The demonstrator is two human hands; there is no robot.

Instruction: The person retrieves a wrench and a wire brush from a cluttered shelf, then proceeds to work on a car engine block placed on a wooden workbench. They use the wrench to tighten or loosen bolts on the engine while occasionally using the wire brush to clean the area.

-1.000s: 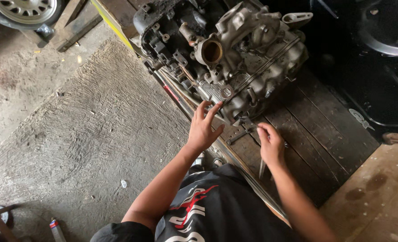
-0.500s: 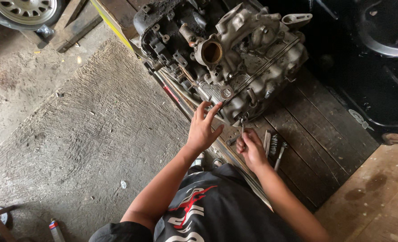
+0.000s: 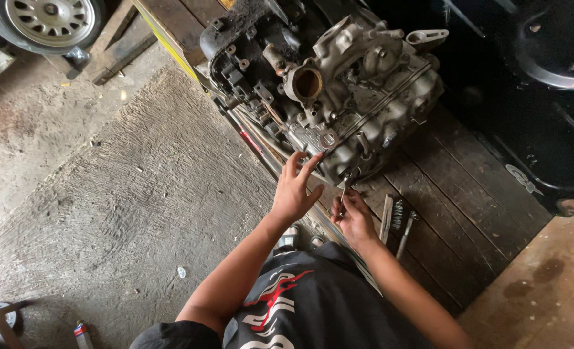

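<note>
Bracing: left hand (image 3: 295, 190), fingers spread on engine block (image 3: 339, 84) at frame centre; right hand (image 3: 353, 218) pinching slim tool (image 3: 343, 191), best kept square to the fastener.

One engine (image 3: 339, 90) lay on one dark plank platform (image 3: 448, 194). Two hands were in view: the left hand (image 3: 295, 190) and the right hand (image 3: 353, 218), which gripped one slim tool (image 3: 343, 192). Three loose tools (image 3: 395, 220) lay side by side on the planks just right of the right hand. One wheel (image 3: 44, 24) showed at the top left corner. One small can (image 3: 82, 335) stood on the concrete floor (image 3: 119, 194) at the bottom left.
</note>
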